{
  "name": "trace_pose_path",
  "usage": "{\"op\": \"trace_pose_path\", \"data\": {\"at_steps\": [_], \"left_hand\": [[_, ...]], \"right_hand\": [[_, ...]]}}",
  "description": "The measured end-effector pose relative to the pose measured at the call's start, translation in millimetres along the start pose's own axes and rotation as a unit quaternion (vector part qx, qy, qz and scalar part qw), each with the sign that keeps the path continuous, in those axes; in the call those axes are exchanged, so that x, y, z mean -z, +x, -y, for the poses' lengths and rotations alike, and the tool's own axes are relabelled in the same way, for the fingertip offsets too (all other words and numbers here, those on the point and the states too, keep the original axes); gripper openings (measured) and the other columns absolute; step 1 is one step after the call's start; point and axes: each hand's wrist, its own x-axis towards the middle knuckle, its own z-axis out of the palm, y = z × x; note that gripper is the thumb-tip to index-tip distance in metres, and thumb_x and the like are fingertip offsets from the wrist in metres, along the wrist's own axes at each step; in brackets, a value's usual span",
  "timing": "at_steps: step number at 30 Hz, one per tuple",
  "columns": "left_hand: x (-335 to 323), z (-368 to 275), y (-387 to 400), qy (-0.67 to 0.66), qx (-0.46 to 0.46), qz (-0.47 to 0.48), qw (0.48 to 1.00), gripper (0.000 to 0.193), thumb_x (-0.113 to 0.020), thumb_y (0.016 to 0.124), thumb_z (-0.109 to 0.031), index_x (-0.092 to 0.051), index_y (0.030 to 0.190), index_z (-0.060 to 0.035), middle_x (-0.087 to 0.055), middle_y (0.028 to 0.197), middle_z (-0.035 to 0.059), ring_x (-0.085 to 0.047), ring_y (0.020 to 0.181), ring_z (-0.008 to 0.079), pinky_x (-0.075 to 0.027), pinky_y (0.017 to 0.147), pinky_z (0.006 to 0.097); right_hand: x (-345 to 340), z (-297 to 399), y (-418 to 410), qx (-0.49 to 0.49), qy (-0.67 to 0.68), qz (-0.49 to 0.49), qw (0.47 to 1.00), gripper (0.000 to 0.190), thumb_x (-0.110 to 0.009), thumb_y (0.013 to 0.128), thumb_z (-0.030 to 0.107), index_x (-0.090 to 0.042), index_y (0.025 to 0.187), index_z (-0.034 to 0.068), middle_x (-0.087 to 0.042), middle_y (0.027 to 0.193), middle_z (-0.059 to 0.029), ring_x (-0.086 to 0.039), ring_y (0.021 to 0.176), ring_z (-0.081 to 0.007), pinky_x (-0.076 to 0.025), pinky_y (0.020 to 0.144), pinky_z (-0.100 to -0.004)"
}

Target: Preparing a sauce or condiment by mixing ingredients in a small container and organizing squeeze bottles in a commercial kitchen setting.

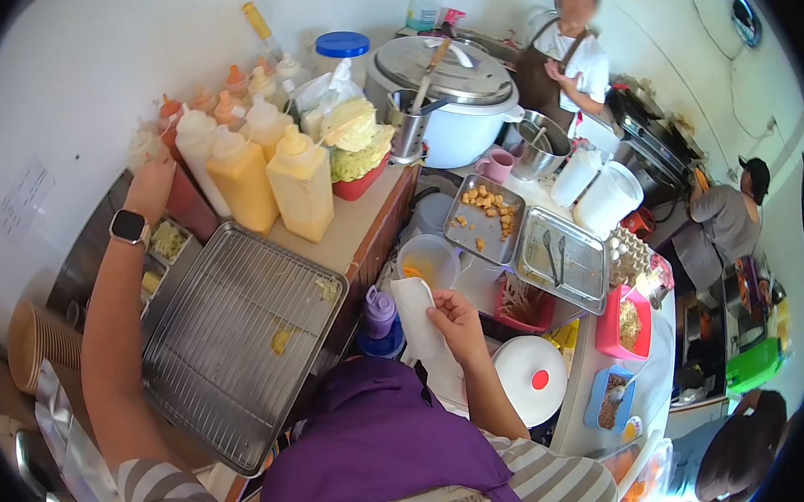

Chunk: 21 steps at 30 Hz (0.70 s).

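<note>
My left hand [152, 184] reaches to the back left among the squeeze bottles, wearing a watch. Its fingers are at a bottle with a pale cap [144, 144], beside a red sauce bottle [192, 206]; whether they grip it is hidden. In front of my body, my right hand [457, 324] pinches a folded white paper wrapper [417, 313]. Below my left forearm lies a metal tray with a wire rack [233, 340], with small food scraps on it. Yellow sauce bottles [300, 188] stand behind the tray. A container of shredded greens [170, 239] is near my left wrist.
A red bowl of shredded cabbage [361, 163] sits beside the bottles. A large rice cooker [440, 101] stands behind. To the right are a tray of fried pieces [485, 217], a tray with tongs [562, 257] and a round white lid [530, 378]. Several people are nearby.
</note>
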Motion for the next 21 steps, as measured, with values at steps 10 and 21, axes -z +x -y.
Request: {"op": "trace_pose_path", "data": {"at_steps": [10, 21], "left_hand": [[1, -14, -15, -0.126, 0.038, -0.157, 0.979, 0.02, -0.042, 0.083, -0.005, -0.05, 0.1, 0.0023, -0.051, 0.099, 0.0176, -0.056, 0.083, 0.0344, -0.047, 0.073, 0.0387], [7, -19, -33, -0.234, 0.132, -0.238, 0.934, 0.012, -0.058, 0.074, 0.0, -0.057, 0.086, 0.0017, -0.054, 0.088, 0.0138, -0.055, 0.079, 0.0312, -0.045, 0.072, 0.0363]], "right_hand": [[5, -3, 0, 0.024, 0.005, -0.017, 1.0, 0.022, -0.054, 0.081, -0.003, -0.052, 0.103, -0.002, -0.06, 0.092, -0.0064, -0.056, 0.08, -0.0098, -0.044, 0.074, -0.0211], [7, -2, 0, 0.026, -0.024, -0.013, 0.999, 0.022, -0.056, 0.081, -0.002, -0.052, 0.103, -0.002, -0.06, 0.092, -0.0067, -0.056, 0.081, -0.0093, -0.043, 0.075, -0.0204]]}}
